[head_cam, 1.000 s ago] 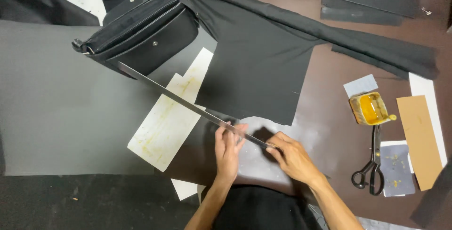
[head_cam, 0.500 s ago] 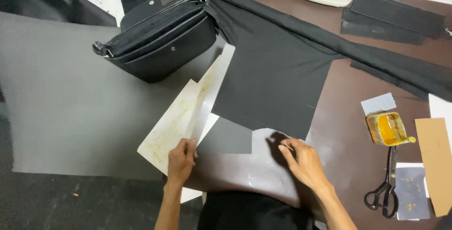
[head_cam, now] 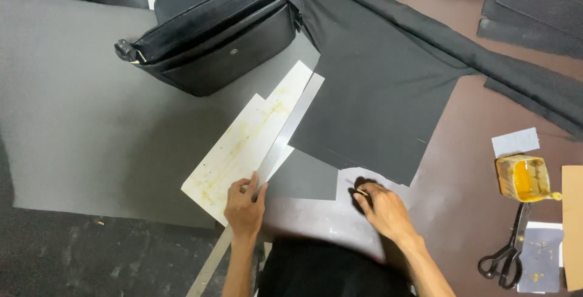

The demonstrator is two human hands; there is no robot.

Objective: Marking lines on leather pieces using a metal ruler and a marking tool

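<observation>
My left hand (head_cam: 245, 204) presses flat, fingers spread, on the metal ruler (head_cam: 285, 133); right hand (head_cam: 381, 207) pinches something small, can't tell what.

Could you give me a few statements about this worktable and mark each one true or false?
1. The left hand rests on the metal ruler and the stained white card. True.
2. The black bag lies at the near edge, by the person. False: it lies at the far side, on the grey sheet.
3. The scissors are in the right hand. False: they lie on the table at the right, untouched.
4. The glue tub sits just beyond the scissors. True.
5. The ruler stands upright. False: it lies flat, slanting.
</observation>
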